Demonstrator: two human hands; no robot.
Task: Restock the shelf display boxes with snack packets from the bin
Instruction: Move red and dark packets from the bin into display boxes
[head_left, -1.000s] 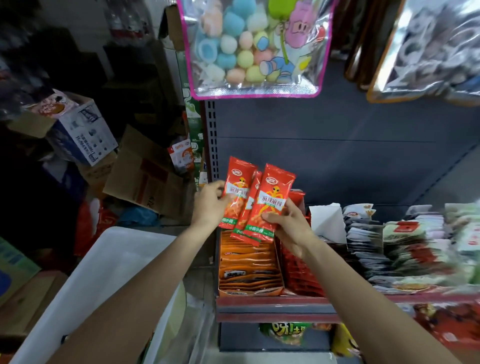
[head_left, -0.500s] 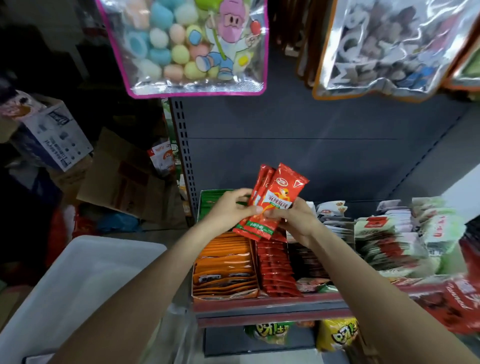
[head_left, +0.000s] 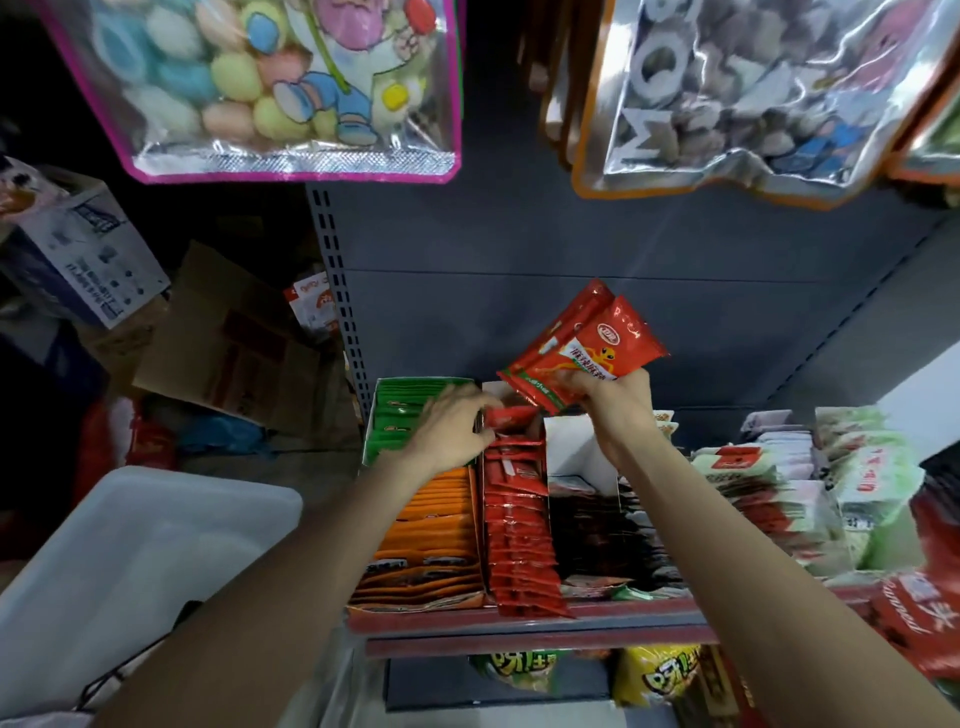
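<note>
My right hand (head_left: 615, 410) grips a small stack of red snack packets (head_left: 582, 353) with green bottoms, held tilted above the shelf. My left hand (head_left: 449, 428) pinches a single red packet (head_left: 511, 415) at the back end of the red display box (head_left: 519, 525), which holds a row of like packets. An orange display box (head_left: 431, 540) sits to its left, with green packets (head_left: 405, 415) behind it. The white bin (head_left: 119, 561) stands at lower left, below the shelf; its inside is not visible.
Dark and mixed packets (head_left: 597, 525) and white-green packs (head_left: 857, 467) fill the shelf to the right. The red shelf edge (head_left: 519, 621) runs in front. Two bagged goods (head_left: 270, 88) hang overhead. Cardboard boxes (head_left: 228, 343) lie on the floor at left.
My left hand let go of the stack and dropped to the red box with one packet. My right hand kept the rest and moved right. The view shifted closer to the shelf.
</note>
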